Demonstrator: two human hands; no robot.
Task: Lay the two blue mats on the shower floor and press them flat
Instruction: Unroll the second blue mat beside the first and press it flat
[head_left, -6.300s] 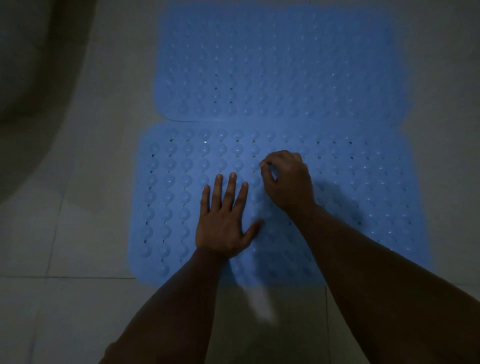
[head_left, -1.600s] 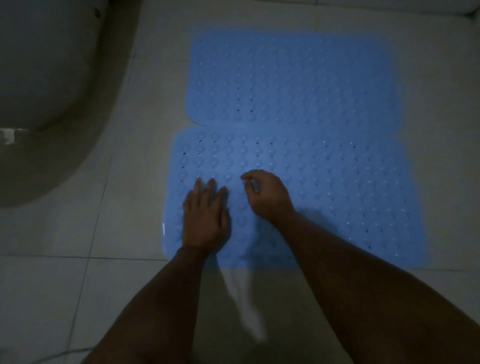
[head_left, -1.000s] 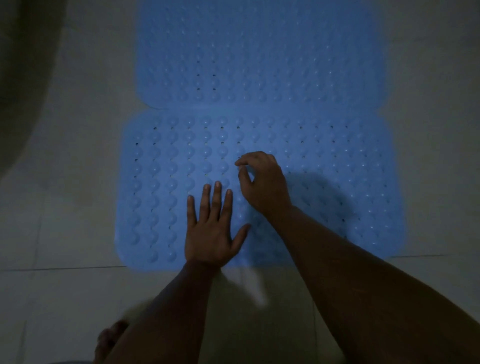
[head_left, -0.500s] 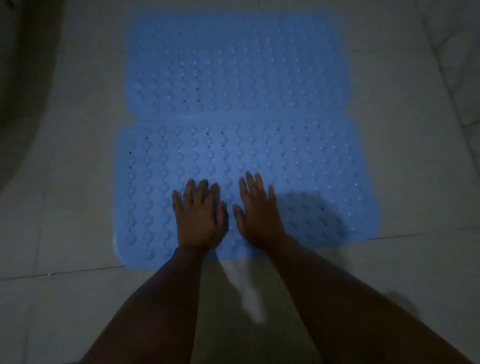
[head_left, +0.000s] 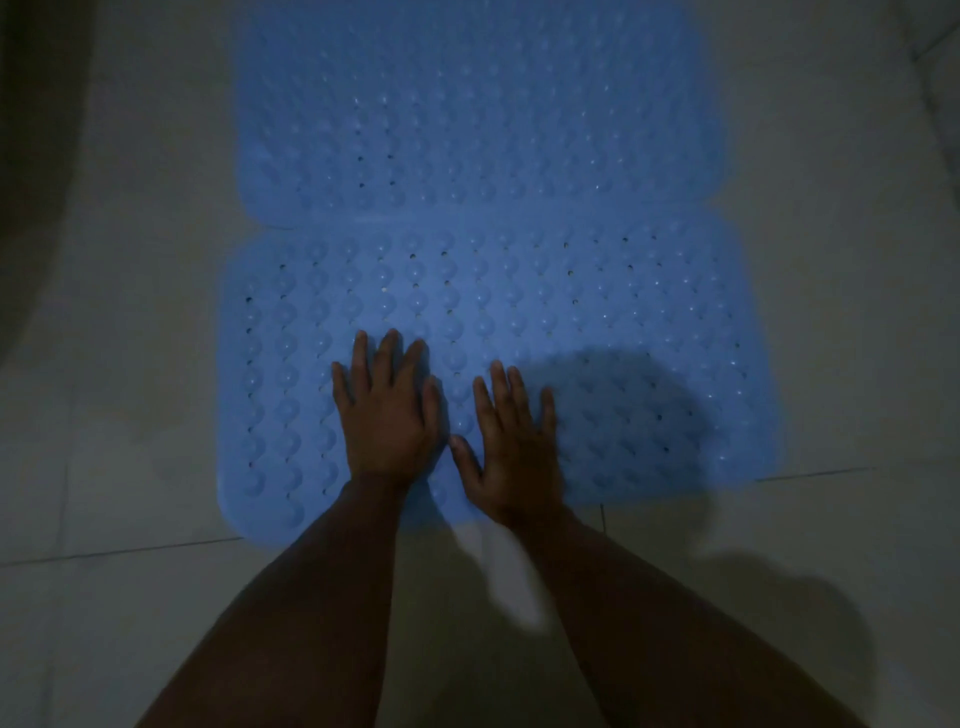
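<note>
I see my left hand (head_left: 387, 415) and right hand (head_left: 511, 447) flat, fingers spread, pressing the nearer bumpy blue rubber mat (head_left: 597, 312) at 6 o'clock.

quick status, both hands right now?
Left hand: open, fingers straight, palm down on the near blue mat.
Right hand: open, fingers spread, flat on the same mat, holding nothing.
</note>
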